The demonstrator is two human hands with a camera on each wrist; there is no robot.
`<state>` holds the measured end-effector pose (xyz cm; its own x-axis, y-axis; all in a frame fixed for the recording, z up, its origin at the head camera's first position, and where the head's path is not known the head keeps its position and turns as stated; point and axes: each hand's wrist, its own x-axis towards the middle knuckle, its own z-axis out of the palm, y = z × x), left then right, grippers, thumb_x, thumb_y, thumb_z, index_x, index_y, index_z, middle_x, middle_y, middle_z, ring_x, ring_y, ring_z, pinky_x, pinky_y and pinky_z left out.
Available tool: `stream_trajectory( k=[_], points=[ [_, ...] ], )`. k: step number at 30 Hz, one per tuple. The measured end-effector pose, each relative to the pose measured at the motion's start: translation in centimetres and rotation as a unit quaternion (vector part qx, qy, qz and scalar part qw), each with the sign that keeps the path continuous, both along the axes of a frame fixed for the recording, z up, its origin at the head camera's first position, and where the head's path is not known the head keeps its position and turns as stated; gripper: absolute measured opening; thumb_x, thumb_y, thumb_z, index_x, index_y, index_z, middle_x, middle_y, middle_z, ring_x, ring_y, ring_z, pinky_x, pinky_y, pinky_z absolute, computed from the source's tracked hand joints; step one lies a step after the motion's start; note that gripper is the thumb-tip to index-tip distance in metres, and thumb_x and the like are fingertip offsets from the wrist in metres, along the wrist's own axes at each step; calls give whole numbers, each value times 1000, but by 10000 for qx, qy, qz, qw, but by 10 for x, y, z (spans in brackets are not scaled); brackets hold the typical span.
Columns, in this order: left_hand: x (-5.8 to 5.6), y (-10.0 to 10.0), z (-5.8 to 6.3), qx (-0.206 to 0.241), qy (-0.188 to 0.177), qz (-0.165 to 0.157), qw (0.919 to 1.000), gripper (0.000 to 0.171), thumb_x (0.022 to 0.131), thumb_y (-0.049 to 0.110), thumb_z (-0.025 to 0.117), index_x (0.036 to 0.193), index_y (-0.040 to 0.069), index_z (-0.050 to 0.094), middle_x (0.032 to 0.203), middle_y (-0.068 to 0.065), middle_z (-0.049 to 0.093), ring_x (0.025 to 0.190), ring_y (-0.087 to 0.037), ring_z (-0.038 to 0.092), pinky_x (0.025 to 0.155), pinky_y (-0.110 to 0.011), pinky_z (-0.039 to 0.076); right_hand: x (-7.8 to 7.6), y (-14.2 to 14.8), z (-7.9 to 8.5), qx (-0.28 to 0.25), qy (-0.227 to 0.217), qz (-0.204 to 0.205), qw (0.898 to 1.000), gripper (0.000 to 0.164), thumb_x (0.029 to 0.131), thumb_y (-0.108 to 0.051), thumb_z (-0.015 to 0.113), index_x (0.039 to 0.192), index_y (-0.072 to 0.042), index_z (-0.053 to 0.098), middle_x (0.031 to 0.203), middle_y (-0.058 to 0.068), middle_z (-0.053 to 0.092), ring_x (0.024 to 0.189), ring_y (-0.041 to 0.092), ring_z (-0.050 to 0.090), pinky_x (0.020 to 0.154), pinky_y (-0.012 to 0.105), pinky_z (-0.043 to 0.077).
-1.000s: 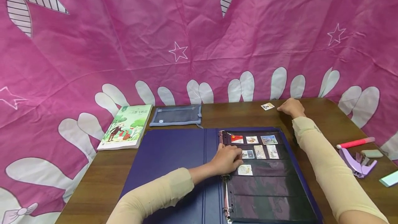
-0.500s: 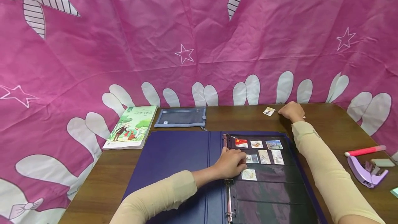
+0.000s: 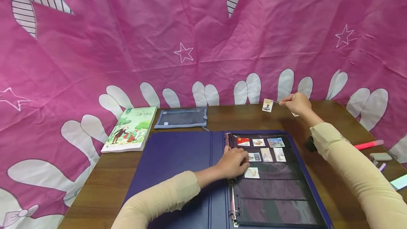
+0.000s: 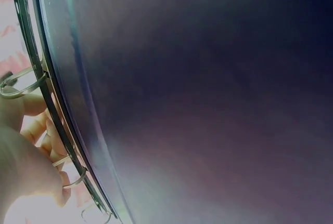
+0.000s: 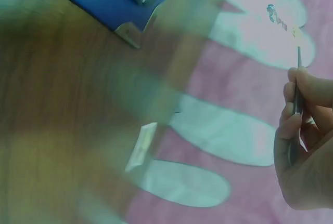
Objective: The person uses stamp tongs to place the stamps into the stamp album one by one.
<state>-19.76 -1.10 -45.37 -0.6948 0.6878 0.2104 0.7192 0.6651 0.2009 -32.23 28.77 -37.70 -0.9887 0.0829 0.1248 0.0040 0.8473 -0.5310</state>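
Observation:
My right hand (image 3: 297, 103) pinches slim tweezers (image 3: 277, 102) above the back right of the table. A small pictured stamp (image 3: 267, 105) hangs at their tip; in the right wrist view it blends into the bright backdrop. Another stamp (image 5: 141, 143) lies on the table below that hand. My left hand (image 3: 233, 162) rests with loosely bent fingers on the black pocket page (image 3: 276, 207) of a blue ring binder (image 3: 181, 154), next to its metal rings. Stamps fill parts of the upper rows, among them a red one (image 3: 243, 141) and a pale one (image 3: 252, 172).
A green picture book (image 3: 130, 130) and a zip pouch (image 3: 181, 117) lie behind the binder. On the right are a red pen (image 3: 369, 145), an eraser (image 3: 381, 156) and a pale green item (image 3: 399, 182). A pink curtain (image 3: 203, 34) hangs behind the wooden table (image 3: 92, 190).
The stamp beside my right hand has come up off the table on the tweezers. That hand has lifted slightly, uncovering another stamp. My left hand stays on the page.

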Motion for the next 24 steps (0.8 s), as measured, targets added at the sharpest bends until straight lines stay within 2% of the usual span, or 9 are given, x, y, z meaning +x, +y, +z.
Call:
stream_trajectory(
  k=[2,5,7,10,17,24],
  points=[
    [-1,0,1,29,-18,-15,10000,9,85,28,61,78,23,60,75,10,56,70,-3,46,72,-24,19,11,-3,7,-69,157,182,9997,30,85,-31,64,102,-7,72,107,18,68,96,37,61,69,37,45],
    [-4,-1,1,63,-88,-15,9999,10,86,28,60,79,22,59,75,9,54,68,-4,42,72,-25,18,29,-7,12,-189,324,460,9982,27,85,-30,65,98,-7,73,99,15,71,79,21,62,64,30,43],
    [-5,-1,0,83,-123,-15,9999,10,87,28,59,79,22,59,75,9,54,68,-4,40,73,-25,18,41,-10,12,-255,409,656,9967,25,85,-28,66,95,-6,74,93,13,72,71,9,57,59,26,41],
    [-7,-1,-1,111,-172,-21,9998,10,87,29,59,80,22,59,75,9,53,68,-4,39,73,-26,19,59,-16,8,-333,484,983,9934,22,84,-25,67,93,-6,75,86,10,72,63,1,50,56,22,39],
    [-7,2,-3,245,-314,-111,9991,14,88,35,60,82,22,60,76,9,55,69,-4,41,76,-28,21,95,-28,-15,-370,429,1596,9856,13,81,-16,69,87,-7,76,74,4,69,61,-2,47,56,20,37],
    [-3,5,-3,371,-393,-234,9983,9,86,32,62,84,23,63,77,8,57,72,-4,44,78,-29,22,120,-33,-47,-591,218,1813,9814,11,79,-12,70,84,-4,76,71,0,66,61,-2,46,57,19,38]
  ],
)
